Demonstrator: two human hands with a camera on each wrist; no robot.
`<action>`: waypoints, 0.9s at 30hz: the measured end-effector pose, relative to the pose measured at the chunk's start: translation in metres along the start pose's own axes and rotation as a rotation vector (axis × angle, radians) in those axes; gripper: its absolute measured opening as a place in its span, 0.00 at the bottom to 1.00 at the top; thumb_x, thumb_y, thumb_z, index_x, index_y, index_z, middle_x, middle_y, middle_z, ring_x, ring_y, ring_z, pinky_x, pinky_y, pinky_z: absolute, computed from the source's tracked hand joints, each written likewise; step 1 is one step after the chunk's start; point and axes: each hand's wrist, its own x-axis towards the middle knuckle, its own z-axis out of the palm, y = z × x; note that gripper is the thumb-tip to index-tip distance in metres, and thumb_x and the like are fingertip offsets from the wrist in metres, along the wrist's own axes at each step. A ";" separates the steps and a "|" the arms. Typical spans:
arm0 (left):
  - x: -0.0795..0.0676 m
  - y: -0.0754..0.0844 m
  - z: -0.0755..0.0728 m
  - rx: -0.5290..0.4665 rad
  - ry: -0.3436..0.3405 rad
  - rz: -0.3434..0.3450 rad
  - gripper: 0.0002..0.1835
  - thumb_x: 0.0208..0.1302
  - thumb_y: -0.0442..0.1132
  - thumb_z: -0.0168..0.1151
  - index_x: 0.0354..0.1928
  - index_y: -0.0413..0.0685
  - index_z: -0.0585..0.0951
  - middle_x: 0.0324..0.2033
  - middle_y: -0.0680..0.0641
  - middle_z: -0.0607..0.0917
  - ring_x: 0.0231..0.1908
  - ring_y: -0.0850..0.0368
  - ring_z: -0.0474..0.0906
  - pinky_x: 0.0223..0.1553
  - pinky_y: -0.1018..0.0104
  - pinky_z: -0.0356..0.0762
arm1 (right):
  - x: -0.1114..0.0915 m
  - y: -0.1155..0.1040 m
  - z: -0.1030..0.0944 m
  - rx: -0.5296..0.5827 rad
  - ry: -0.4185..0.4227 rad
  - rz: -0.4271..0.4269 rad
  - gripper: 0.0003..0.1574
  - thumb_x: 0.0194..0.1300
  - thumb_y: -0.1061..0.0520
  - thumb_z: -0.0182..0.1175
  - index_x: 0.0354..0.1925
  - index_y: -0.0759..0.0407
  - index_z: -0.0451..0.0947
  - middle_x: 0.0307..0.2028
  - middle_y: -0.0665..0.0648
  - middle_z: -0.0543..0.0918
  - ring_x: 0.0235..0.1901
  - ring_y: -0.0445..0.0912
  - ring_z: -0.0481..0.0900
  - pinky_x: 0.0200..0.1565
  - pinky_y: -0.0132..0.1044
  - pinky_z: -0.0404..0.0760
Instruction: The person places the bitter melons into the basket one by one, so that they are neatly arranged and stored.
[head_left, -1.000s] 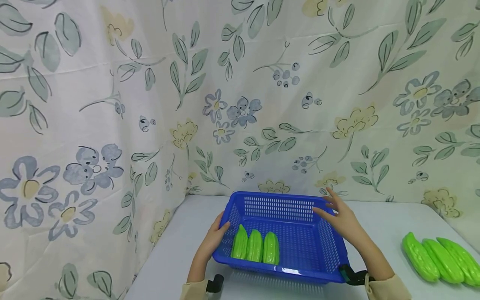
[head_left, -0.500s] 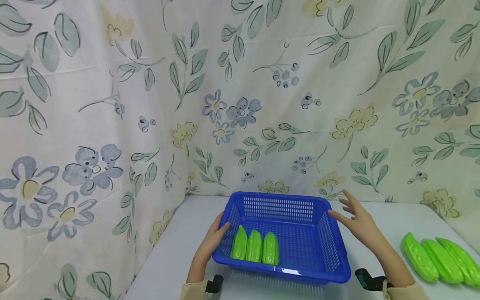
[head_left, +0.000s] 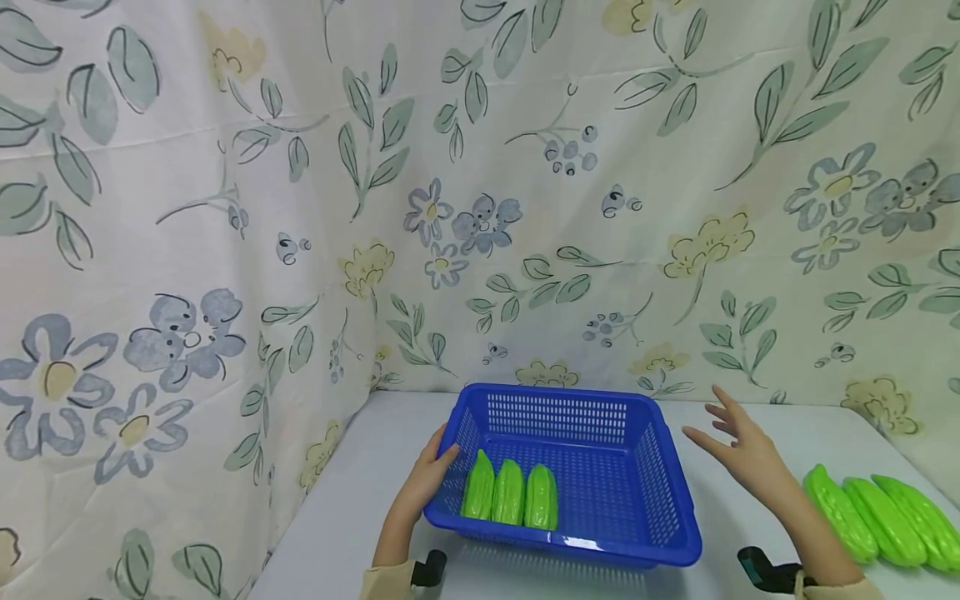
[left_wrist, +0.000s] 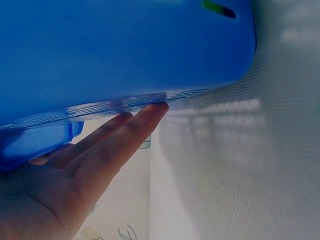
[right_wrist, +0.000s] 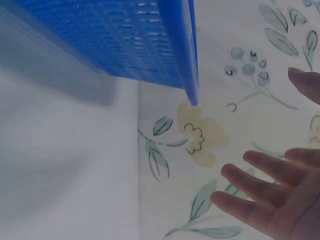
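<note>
In the head view, saw the blue basket mid-table, three green bitter gourds inside at left, and three loose gourds at right on the white table. Noted the left hand clasping the basket's left rim, and the right hand spread, clear of it. In the left wrist view, saw fingertips touching the basket's outside; in the right wrist view, saw parted fingers before a floral curtain.

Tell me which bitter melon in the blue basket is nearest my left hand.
The leftmost bitter melon; the other two lie farther from your left hand.
</note>
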 end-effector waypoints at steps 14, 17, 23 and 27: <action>0.001 -0.001 0.000 0.005 0.005 -0.003 0.32 0.75 0.45 0.47 0.75 0.40 0.54 0.72 0.31 0.59 0.72 0.26 0.51 0.66 0.26 0.52 | -0.005 0.028 -0.014 -0.048 0.038 0.051 0.61 0.69 0.42 0.58 0.75 0.68 0.31 0.65 0.85 0.58 0.62 0.80 0.60 0.51 0.73 0.70; 0.002 -0.002 0.000 0.001 0.004 -0.003 0.32 0.75 0.45 0.47 0.75 0.41 0.54 0.73 0.31 0.59 0.72 0.27 0.50 0.66 0.26 0.51 | -0.006 0.034 -0.016 -0.056 0.040 0.060 0.61 0.69 0.41 0.58 0.75 0.68 0.31 0.65 0.85 0.58 0.61 0.81 0.60 0.51 0.73 0.70; 0.001 0.000 0.000 0.001 0.001 0.005 0.33 0.75 0.46 0.47 0.75 0.40 0.54 0.72 0.31 0.59 0.72 0.27 0.51 0.66 0.26 0.52 | -0.009 0.046 -0.020 -0.072 0.029 0.094 0.62 0.69 0.39 0.57 0.75 0.69 0.30 0.65 0.85 0.57 0.61 0.81 0.59 0.51 0.73 0.69; 0.000 0.001 0.000 0.002 0.005 0.000 0.33 0.75 0.46 0.47 0.75 0.40 0.54 0.72 0.31 0.59 0.72 0.27 0.51 0.66 0.26 0.53 | -0.011 0.055 -0.022 -0.090 0.049 0.103 0.62 0.68 0.39 0.57 0.75 0.70 0.31 0.64 0.85 0.58 0.61 0.80 0.60 0.51 0.74 0.69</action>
